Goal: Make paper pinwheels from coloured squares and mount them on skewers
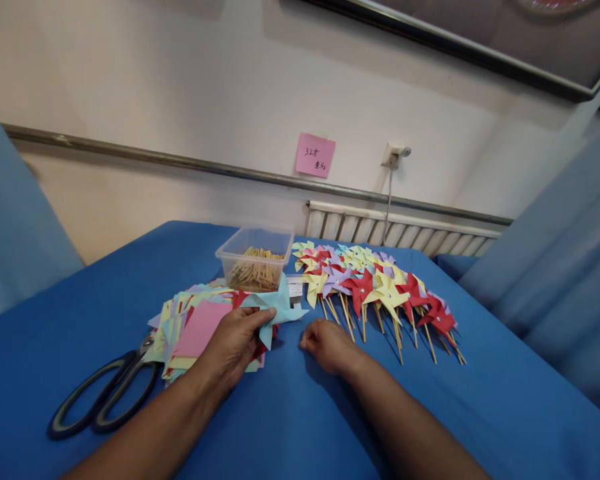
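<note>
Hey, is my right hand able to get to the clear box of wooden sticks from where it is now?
Probably yes. The right hand rests on the blue cloth, and the clear box sits just beyond, with only the light blue pinwheel in the left hand partly between.

Left hand point(235, 343) and right hand point(330, 345) bare; no gloves, rings or watch visible; both forearms uncovered, no sleeves in view.

You get soft, even indoor light w/ faint shadows under both forearms; no glare. Centre's sharp, edges bend from wide-angle distortion, and corners go slightly soft.
</note>
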`<state>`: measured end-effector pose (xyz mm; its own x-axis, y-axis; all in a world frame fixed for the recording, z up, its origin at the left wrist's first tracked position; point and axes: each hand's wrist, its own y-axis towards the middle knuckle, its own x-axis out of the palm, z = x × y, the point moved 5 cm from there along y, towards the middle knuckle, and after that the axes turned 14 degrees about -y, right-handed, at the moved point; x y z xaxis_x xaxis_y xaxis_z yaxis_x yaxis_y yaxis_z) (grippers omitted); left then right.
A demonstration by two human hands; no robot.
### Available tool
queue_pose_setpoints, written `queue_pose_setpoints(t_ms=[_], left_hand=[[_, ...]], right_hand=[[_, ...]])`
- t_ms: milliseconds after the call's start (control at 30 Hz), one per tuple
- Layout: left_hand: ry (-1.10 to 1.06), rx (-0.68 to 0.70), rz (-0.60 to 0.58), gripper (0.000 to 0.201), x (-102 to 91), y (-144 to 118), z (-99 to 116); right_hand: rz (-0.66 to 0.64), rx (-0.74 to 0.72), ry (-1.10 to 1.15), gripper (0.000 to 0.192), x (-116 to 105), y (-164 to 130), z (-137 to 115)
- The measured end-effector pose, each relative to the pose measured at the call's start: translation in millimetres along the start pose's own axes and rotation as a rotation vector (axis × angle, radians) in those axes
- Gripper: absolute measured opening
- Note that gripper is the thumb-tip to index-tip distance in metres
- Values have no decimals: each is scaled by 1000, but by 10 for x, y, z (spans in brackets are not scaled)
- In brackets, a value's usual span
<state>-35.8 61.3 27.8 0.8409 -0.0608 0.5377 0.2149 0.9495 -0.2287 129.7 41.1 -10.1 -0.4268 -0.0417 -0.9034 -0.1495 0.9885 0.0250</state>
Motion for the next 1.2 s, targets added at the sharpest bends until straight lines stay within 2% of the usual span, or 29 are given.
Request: queue_pose_setpoints(t_ms=[300,533,867,1067,1200], left_hand=[[127,-36,-11,21,27,-48,-59],[126,-61,24,21,-2,-31,-78],[136,-103,22,20,-13,-22,-134],[134,-88,67,18,13,-67,-127],[147,-93,57,19,-17,-31,-168]], right_hand=[[-61,-44,-82,16,-73,91,68],[-162,-200,-49,14,-90,30,-69],[-21,-89,-67,4,-71,148,72],[73,-54,-78,8,-91,-30,55],[44,-107,-181,9,-57,-126,-10]])
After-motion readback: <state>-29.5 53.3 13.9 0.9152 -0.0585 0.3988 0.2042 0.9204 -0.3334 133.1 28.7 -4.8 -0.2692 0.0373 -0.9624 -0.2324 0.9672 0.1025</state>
